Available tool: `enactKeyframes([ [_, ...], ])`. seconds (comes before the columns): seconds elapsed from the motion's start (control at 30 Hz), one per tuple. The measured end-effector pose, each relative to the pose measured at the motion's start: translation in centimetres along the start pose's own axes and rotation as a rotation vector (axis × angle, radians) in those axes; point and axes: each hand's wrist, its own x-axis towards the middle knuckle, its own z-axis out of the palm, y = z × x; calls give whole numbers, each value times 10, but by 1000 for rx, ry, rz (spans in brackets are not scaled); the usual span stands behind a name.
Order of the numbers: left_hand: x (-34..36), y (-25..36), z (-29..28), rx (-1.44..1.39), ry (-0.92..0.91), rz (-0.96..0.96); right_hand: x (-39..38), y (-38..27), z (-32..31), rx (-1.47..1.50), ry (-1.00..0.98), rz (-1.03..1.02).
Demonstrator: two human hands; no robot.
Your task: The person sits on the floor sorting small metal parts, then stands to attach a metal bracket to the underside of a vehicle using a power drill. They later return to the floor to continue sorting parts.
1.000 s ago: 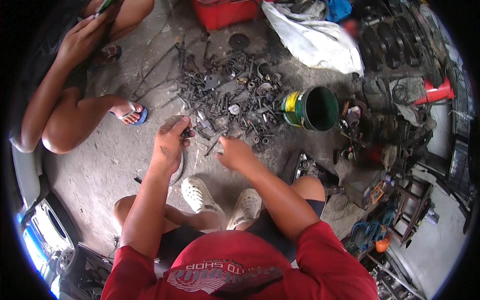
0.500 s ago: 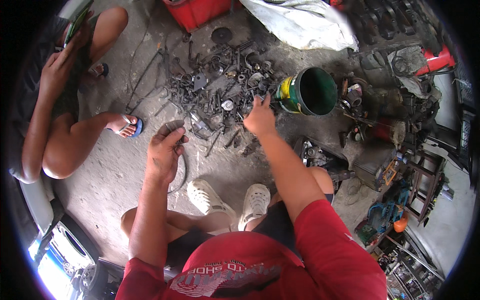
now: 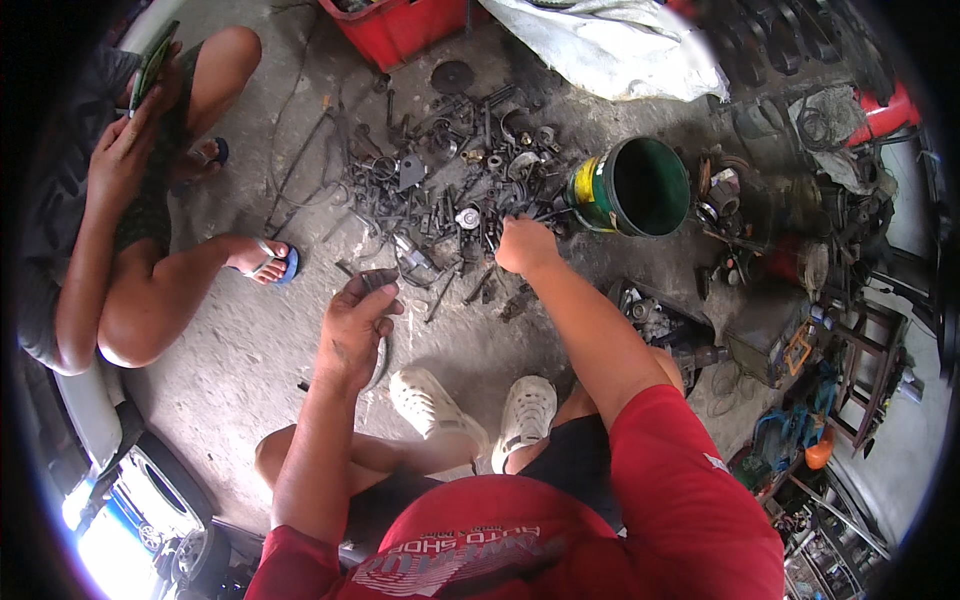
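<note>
My left hand (image 3: pixel 357 325) is closed, its thumb pressed on small dark metal pieces (image 3: pixel 378 281) of a kind I cannot make out. My right hand (image 3: pixel 526 244) reaches down at the near right side of a pile of loose metal parts (image 3: pixel 440 212). Its fingers are curled in, and their tips and anything in them are hidden. Bolts, rings, brackets and a pale round cap (image 3: pixel 467 218) lie in the pile. Just right of that hand a green bucket (image 3: pixel 600 190) with a yellow label stands at the pile's edge, its mouth tilted toward me.
A red bin (image 3: pixel 392 38) and a white sack (image 3: pixel 610 50) are at the far side. Another person (image 3: pixel 140 290) sits at the left, a phone (image 3: pixel 154 70) in hand. Greasy machine parts (image 3: pixel 725 190) crowd the right side. My feet in pale clogs (image 3: pixel 525 412) rest on the concrete.
My right hand has gone from stretched fingers over the pile to curled ones lower in it. My left hand still grips the metal pieces. The whole view has shifted slightly.
</note>
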Motion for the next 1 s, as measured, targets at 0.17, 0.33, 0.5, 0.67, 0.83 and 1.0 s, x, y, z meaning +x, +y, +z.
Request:
enactKeyframes([
  [0.17,-9,-4,-7,51,54,-8,15,-18,-62,11,262,-11],
  [0.33,-7,-13,-21,54,65,-18,46,4,-66,-81,160,28],
  [0.5,-10,-11,-20,49,58,-15,2,-11,-25,-149,-36,52],
  [0.67,-8,-12,-20,68,64,-8,-8,-14,-20,-137,-112,-35],
  [0.83,-14,-10,-21,85,68,-24,21,-21,-54,14,193,-42],
  [1.0,-12,-17,-24,105,78,-42,60,-26,-73,84,69,-182],
])
